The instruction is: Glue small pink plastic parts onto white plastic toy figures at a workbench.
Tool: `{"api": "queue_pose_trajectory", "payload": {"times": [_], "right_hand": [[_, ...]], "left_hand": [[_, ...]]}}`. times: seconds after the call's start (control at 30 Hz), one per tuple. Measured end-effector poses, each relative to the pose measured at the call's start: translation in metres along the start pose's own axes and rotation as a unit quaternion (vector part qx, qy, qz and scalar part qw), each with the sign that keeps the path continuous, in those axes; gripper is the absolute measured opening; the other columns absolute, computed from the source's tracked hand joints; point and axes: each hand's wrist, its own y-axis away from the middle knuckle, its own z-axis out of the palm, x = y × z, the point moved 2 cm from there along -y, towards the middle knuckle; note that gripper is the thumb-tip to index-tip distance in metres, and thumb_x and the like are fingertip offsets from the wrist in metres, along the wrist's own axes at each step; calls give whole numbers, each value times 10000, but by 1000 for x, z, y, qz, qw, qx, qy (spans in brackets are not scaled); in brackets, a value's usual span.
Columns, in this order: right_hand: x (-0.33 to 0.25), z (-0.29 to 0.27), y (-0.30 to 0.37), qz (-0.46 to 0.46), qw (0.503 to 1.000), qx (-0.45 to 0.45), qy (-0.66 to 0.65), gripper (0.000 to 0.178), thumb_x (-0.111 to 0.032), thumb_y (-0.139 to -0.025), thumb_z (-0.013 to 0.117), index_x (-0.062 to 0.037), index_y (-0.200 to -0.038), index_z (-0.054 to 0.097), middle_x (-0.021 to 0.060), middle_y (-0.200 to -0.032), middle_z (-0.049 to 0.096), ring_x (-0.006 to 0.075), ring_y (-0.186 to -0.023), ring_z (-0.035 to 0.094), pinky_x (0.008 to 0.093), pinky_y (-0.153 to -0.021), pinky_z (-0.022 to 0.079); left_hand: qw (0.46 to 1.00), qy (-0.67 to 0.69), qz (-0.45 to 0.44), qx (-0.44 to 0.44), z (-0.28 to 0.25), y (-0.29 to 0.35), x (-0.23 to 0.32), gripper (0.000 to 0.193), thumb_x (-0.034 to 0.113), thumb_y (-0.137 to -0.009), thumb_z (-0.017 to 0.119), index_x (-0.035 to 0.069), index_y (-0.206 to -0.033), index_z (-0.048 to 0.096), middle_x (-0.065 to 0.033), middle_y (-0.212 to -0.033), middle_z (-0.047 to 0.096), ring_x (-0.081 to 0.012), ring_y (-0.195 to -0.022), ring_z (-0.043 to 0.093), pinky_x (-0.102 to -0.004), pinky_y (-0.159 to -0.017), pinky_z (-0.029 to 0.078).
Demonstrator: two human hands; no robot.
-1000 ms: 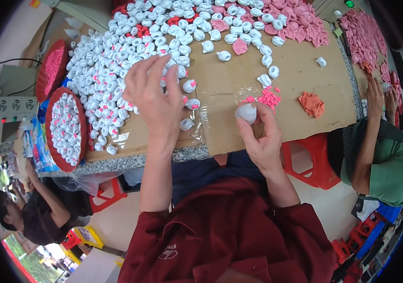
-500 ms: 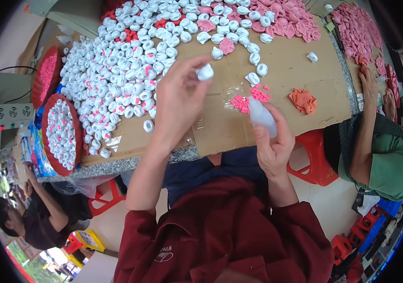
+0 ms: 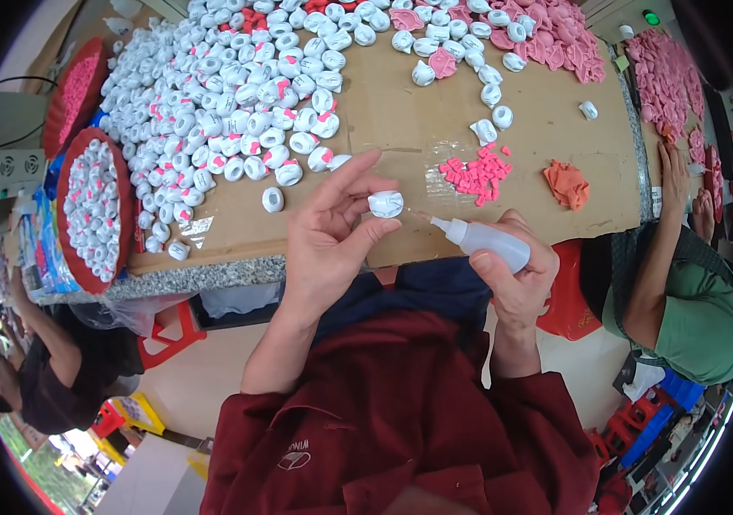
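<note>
Between the thumb and fingers of my left hand (image 3: pixel 328 240) is a small white rounded piece (image 3: pixel 386 204) with dark marks on its surface. My right hand (image 3: pixel 517 279) is wrapped round a translucent squeeze bottle (image 3: pixel 495 245) with a thin needle tip. The bottle is tilted, its tip pointing left at the white piece; whether they touch I cannot tell. Just beyond the bottle lies a loose heap of tiny bright pink pieces (image 3: pixel 478 174) on the cardboard (image 3: pixel 392 107). Similar white pieces (image 3: pixel 237 103), several with pink bits on them, cover the table's left side.
Two red trays stand at the left, one with white pieces (image 3: pixel 96 206), one with pink bits (image 3: pixel 79 94). Pink soft parts (image 3: pixel 555 43) are heaped at the far right. A crumpled orange cloth (image 3: pixel 567 184) lies right of the small pink heap. Co-workers sit on both sides.
My left hand has come down and nearer with the white piece. The bottle has swung from pointing up to pointing left, and its tip is now close to the piece.
</note>
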Motion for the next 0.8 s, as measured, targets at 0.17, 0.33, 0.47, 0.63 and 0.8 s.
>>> {"api": "queue_pose_trajectory", "payload": {"times": [0.17, 0.33, 0.47, 0.63, 0.8], "right_hand": [[0, 1, -1, 15, 1000, -2, -2, 253, -82, -636, 726, 38, -841, 641, 55, -671, 582, 119, -610, 445, 233, -545, 347], [1, -1, 0, 12, 1000, -4, 4, 249, -86, -639, 726, 36, -838, 642, 52, -667, 577, 117, -609, 444, 232, -543, 345], [1, -3, -1, 19, 1000, -4, 8, 235, -71, -640, 716, 37, -836, 643, 52, -671, 585, 116, -609, 444, 235, -543, 347], [-4, 1, -1, 13, 1000, -4, 9, 238, -76, -636, 725, 36, -829, 642, 52, -673, 587, 115, -609, 445, 234, -543, 347], [-3, 2, 0, 5, 1000, -13, 5, 245, -85, -635, 732, 33, -830, 643, 53, -684, 588, 114, -600, 435, 235, -536, 339]], "left_hand": [[1000, -5, 3, 0, 2, 1, -2, 578, -140, -704, 593, -15, -1234, 399, -101, -1026, 550, -145, -922, 540, -250, -784, 471], [1000, 3, -5, 14, 2, 1, -4, 563, -148, -703, 584, -19, -1222, 408, -101, -1024, 548, -148, -922, 542, -249, -777, 476], [1000, -4, 14, 23, 1, 1, -4, 552, -152, -705, 577, -19, -1216, 413, -103, -1030, 545, -149, -923, 544, -249, -774, 477], [999, -10, 18, 27, 0, 3, -1, 537, -151, -710, 572, -18, -1208, 420, -103, -1030, 544, -150, -926, 545, -248, -780, 475], [999, -26, 22, 27, 0, 5, -1, 519, -147, -713, 575, -14, -1196, 435, -109, -1048, 545, -148, -928, 545, -252, -785, 474]]}}
